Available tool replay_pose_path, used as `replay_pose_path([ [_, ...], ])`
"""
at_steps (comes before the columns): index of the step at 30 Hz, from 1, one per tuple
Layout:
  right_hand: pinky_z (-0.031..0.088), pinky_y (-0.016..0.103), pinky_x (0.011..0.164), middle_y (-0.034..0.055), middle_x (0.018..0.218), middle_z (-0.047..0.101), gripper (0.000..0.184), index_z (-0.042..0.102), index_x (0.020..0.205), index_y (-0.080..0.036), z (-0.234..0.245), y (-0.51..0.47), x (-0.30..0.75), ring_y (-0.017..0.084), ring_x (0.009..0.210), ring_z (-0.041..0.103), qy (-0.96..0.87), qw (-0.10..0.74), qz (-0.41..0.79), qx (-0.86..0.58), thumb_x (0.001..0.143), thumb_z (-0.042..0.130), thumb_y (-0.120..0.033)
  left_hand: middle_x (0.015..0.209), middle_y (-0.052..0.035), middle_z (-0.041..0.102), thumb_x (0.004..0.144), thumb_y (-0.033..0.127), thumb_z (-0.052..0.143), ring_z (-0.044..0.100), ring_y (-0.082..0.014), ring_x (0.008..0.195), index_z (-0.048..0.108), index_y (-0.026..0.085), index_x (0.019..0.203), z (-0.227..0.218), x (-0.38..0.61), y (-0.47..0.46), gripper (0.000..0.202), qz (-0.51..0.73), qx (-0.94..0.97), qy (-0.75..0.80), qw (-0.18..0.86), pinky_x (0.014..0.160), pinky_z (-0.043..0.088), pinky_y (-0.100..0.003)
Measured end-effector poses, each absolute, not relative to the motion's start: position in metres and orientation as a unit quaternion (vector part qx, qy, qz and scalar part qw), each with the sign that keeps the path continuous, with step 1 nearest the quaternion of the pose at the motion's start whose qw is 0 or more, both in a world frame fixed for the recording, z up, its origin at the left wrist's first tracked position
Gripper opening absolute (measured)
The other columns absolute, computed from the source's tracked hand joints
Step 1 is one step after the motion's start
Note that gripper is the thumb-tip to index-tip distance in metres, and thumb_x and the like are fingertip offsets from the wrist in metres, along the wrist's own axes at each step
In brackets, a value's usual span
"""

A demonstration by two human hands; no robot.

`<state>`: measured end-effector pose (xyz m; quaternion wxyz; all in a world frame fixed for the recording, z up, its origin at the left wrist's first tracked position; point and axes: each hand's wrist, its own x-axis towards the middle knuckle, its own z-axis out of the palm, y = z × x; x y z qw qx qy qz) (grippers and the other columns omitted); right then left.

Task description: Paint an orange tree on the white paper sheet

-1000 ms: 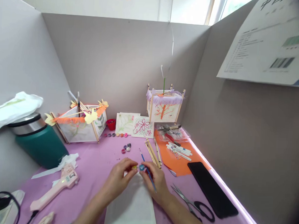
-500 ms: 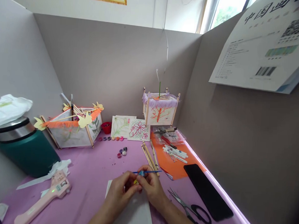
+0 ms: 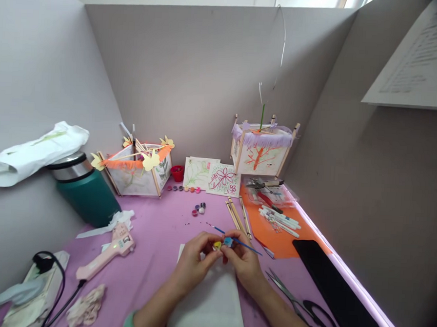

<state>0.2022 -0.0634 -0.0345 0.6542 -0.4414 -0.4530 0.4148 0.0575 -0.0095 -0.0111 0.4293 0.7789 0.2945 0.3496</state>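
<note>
My hands meet low in the middle of the view, above a white folded pad (image 3: 207, 302). My left hand (image 3: 195, 260) pinches a small yellow piece (image 3: 217, 245). My right hand (image 3: 244, 262) holds a thin blue-handled paintbrush (image 3: 244, 243) and a small blue round piece (image 3: 228, 241). The brush lies slanted across the fingers, its tip pointing up and left. The two pieces nearly touch, and my fingers partly hide them, so I cannot tell exactly what they are.
On the lilac table top stand a pink glue gun (image 3: 105, 257), black-handled scissors (image 3: 299, 304), a black flat pad (image 3: 329, 286), wooden sticks (image 3: 237, 216) on orange paper (image 3: 273, 230), small paint pots (image 3: 200, 209), paper lanterns (image 3: 137, 171) (image 3: 263, 153) and a green flask (image 3: 87, 191).
The brush has swung from level to a slant, and my hands have parted slightly. The whole scene has shifted in view as my head moved.
</note>
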Motion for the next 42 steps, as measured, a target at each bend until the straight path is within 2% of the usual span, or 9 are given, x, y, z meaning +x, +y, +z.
replay_pose_path([
  [7, 0.047, 0.024, 0.058, -0.0002, 0.082, 0.058, 0.026, 0.054, 0.1, -0.022, -0.043, -0.062, 0.204, 0.013, 0.067, 0.056, -0.482, 0.633, 0.362, -0.485, 0.08, 0.065, -0.035, 0.085, -0.0022, 0.062, 0.082, 0.026, 0.058, 0.054, -0.0102, 0.067, 0.064, 0.017, 0.098, -0.011, 0.057, -0.007, 0.02, 0.35, 0.768, 0.315, 0.434, 0.063, 0.044, -0.023],
  [11, 0.048, 0.028, 0.073, 0.0043, 0.095, 0.06, 0.023, 0.055, 0.105, -0.021, -0.043, -0.064, 0.207, 0.016, 0.082, 0.058, -0.514, 0.619, 0.254, -0.537, 0.086, 0.059, -0.033, 0.088, -0.0034, 0.064, 0.082, 0.029, 0.057, 0.056, -0.0112, 0.07, 0.066, 0.018, 0.102, -0.014, 0.045, 0.013, 0.025, 0.369, 0.758, 0.38, 0.381, 0.067, 0.046, -0.024],
  [14, 0.047, 0.03, 0.077, 0.0058, 0.098, 0.061, 0.017, 0.057, 0.102, -0.021, -0.043, -0.065, 0.208, 0.018, 0.086, 0.058, -0.529, 0.607, 0.202, -0.557, 0.09, 0.053, -0.032, 0.092, -0.0041, 0.063, 0.081, 0.033, 0.056, 0.056, -0.0122, 0.071, 0.068, 0.02, 0.103, -0.017, 0.03, 0.037, 0.027, 0.376, 0.748, 0.442, 0.321, 0.07, 0.047, -0.026],
  [20, 0.046, 0.03, 0.078, 0.0055, 0.098, 0.06, 0.016, 0.056, 0.102, -0.021, -0.045, -0.066, 0.208, 0.018, 0.087, 0.058, -0.55, 0.591, 0.186, -0.56, 0.091, 0.05, -0.031, 0.099, -0.0073, 0.062, 0.089, 0.034, 0.046, 0.057, -0.0191, 0.092, 0.065, 0.025, 0.115, -0.014, -0.003, 0.073, 0.034, 0.216, 0.773, 0.586, 0.111, 0.081, 0.045, -0.03],
  [25, 0.046, 0.03, 0.077, 0.006, 0.098, 0.06, 0.016, 0.055, 0.103, -0.021, -0.044, -0.067, 0.208, 0.018, 0.087, 0.058, -0.549, 0.586, 0.191, -0.564, 0.092, 0.048, -0.03, 0.101, -0.0139, 0.062, 0.081, 0.025, 0.054, 0.054, -0.0308, 0.099, 0.068, 0.02, 0.105, 0.001, -0.01, 0.086, 0.029, 0.114, 0.782, 0.612, 0.032, 0.082, 0.043, -0.041],
  [30, 0.047, 0.03, 0.076, 0.0074, 0.098, 0.06, 0.013, 0.056, 0.101, -0.021, -0.041, -0.067, 0.207, 0.019, 0.086, 0.058, -0.568, 0.584, 0.16, -0.558, 0.092, 0.047, -0.026, 0.12, -0.0111, 0.058, 0.084, 0.013, 0.041, 0.049, -0.0255, 0.112, 0.059, 0.021, 0.12, 0.023, 0.035, 0.127, 0.041, 0.099, 0.836, 0.539, -0.022, 0.091, 0.039, -0.037],
  [33, 0.047, 0.03, 0.076, 0.0071, 0.095, 0.06, 0.013, 0.056, 0.1, -0.022, -0.038, -0.066, 0.207, 0.019, 0.088, 0.058, -0.591, 0.579, 0.13, -0.547, 0.091, 0.046, -0.021, 0.119, -0.0107, 0.059, 0.084, 0.013, 0.041, 0.05, -0.0246, 0.11, 0.061, 0.021, 0.113, 0.025, 0.066, 0.16, 0.036, 0.074, 0.864, 0.497, -0.038, 0.089, 0.039, -0.036],
  [39, 0.048, 0.03, 0.076, 0.0064, 0.092, 0.061, 0.019, 0.055, 0.101, -0.023, -0.037, -0.064, 0.207, 0.019, 0.086, 0.06, -0.612, 0.583, 0.099, -0.525, 0.089, 0.045, -0.013, 0.1, -0.0134, 0.066, 0.083, 0.017, 0.046, 0.052, -0.0258, 0.103, 0.064, 0.017, 0.088, 0.011, 0.084, 0.203, 0.018, 0.035, 0.879, 0.472, -0.063, 0.086, 0.037, -0.038],
  [42, 0.048, 0.03, 0.077, 0.0067, 0.093, 0.061, 0.02, 0.054, 0.103, -0.023, -0.037, -0.065, 0.207, 0.019, 0.088, 0.06, -0.616, 0.581, 0.096, -0.523, 0.089, 0.044, -0.012, 0.094, -0.0131, 0.067, 0.084, 0.019, 0.045, 0.054, -0.0252, 0.1, 0.063, 0.016, 0.086, 0.017, 0.08, 0.204, 0.018, 0.042, 0.884, 0.46, -0.072, 0.089, 0.035, -0.039],
])
